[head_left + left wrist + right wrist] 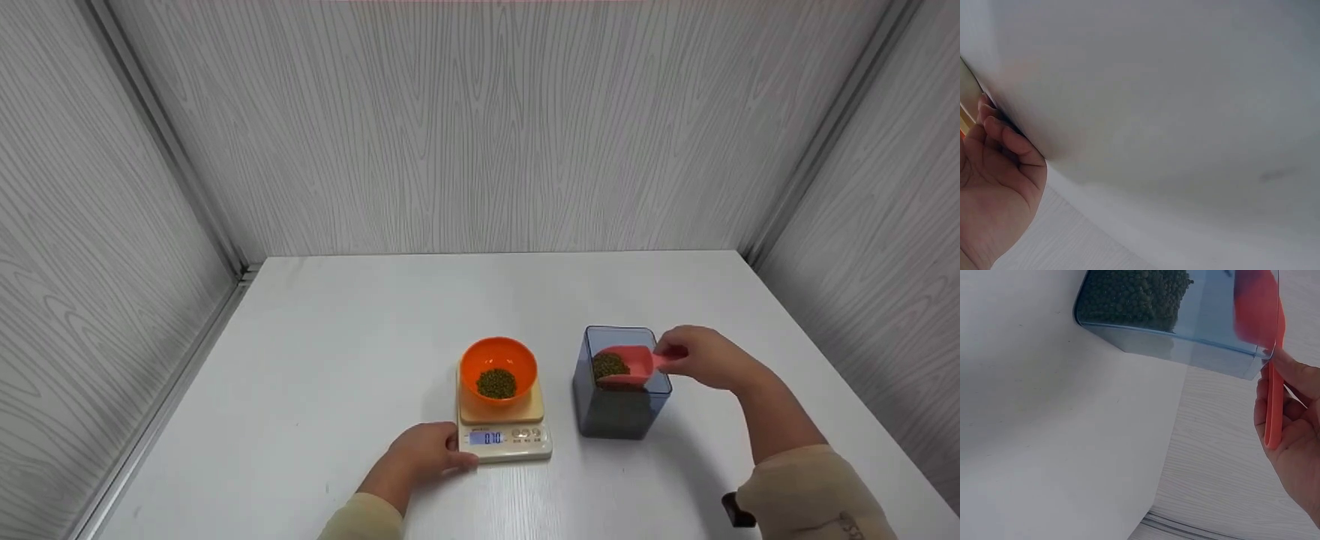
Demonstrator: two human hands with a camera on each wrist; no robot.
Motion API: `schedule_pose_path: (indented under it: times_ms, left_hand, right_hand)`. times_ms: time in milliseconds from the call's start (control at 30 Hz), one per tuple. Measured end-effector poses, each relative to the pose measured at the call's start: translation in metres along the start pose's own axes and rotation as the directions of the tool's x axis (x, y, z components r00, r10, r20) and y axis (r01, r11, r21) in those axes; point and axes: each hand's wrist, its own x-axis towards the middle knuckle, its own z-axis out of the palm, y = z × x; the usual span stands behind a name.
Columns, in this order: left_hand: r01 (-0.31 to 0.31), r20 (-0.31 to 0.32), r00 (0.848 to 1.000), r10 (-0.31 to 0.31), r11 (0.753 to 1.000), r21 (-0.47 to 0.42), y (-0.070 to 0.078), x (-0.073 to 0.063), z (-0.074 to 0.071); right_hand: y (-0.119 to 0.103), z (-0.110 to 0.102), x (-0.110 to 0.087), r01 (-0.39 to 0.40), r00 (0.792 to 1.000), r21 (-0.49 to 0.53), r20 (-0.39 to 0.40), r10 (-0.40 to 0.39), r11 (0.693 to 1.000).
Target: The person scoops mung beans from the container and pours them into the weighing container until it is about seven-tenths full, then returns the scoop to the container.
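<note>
My right hand (703,355) grips the handle of a pink-red scoop (1275,405) at the right rim of a clear bluish container (616,416). Small green-brown grains (1134,298) fill the container's lower part, and some lie in the scoop's bowl at the container's mouth. At the front left corner of a kitchen scale (529,450), my left hand (427,451) holds the edge with curled fingers and thumb. An orange bowl (487,351) with a small heap of the same grains stands on the scale's platform. The scale's display is lit.
The white table (337,337) is bounded by grey wood-grain panels at the back (450,135), left and right. A small black object (739,511) shows beside the right sleeve. The container stands a short way right of the scale.
</note>
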Motion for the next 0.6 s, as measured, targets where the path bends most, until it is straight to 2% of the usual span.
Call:
schedule_pose_path:
  times_ms: [400, 600]
  left_hand:
    - [0.013, 0.003, 1.000, -0.013, 1.000, 0.000, 0.001, -0.002, -0.001]
    - [0.011, 0.006, 1.000, -0.011, 1.000, 0.010, 0.000, 0.000, -0.001]
  right_hand:
    - [0.019, -0.001, -0.005, -0.034, 0.999, 0.082, -0.029, 0.036, 0.996]
    - [0.027, 0.004, -0.010, -0.057, 0.997, 0.198, -0.036, 0.066, 0.979]
